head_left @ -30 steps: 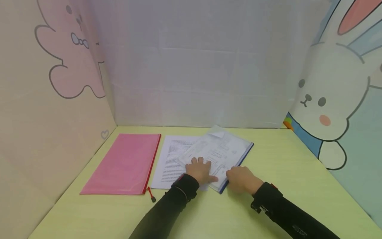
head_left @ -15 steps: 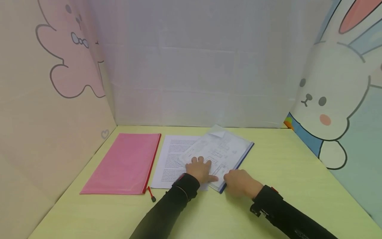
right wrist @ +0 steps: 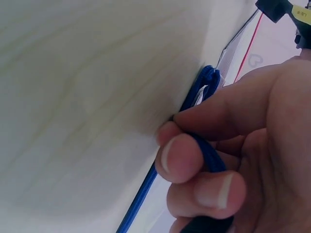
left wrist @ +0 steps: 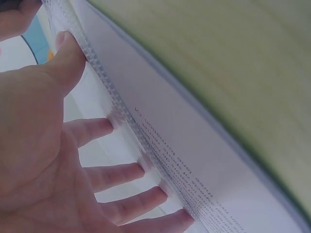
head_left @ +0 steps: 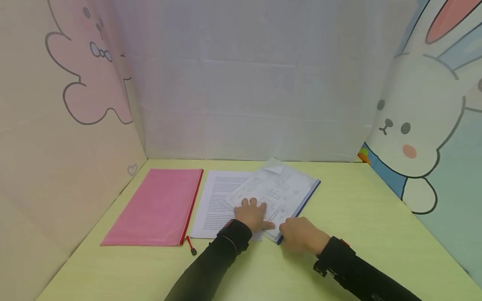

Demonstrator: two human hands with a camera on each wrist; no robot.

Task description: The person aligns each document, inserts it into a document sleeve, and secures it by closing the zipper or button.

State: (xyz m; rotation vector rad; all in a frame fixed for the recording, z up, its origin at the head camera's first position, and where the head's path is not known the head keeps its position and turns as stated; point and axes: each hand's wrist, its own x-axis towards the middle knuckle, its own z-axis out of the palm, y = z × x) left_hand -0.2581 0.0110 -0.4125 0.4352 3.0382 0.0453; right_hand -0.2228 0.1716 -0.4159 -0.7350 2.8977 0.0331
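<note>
Clear file pouch [head_left: 276, 190] sits mid-table, overlapping the printed sheet [head_left: 214, 200]. Left hand [head_left: 253, 215] presses it flat, fingers spread. Right hand [head_left: 299, 235] has slid in along the near corner and now pinches the blue zipper [right wrist: 201, 150], so it looks ready to be pulled.

table [head_left: 357, 217]: pale yellow-green top with faint wood grain, smooth, matt. clear folder [head_left: 280, 188] at 12 o'clock from the hands: transparent plastic, slightly glossy, with a blue woven-looking zip edge [right wrist: 201, 90]. printed sheet [head_left: 216, 200] at its 9 o'clock: white paper, matt. pink pouch [head_left: 158, 205] further towards 9 o'clock: mesh-textured plastic or cloth, matt, red zip edge. sleeves [head_left: 211, 267]: black cloth, matt.
</note>
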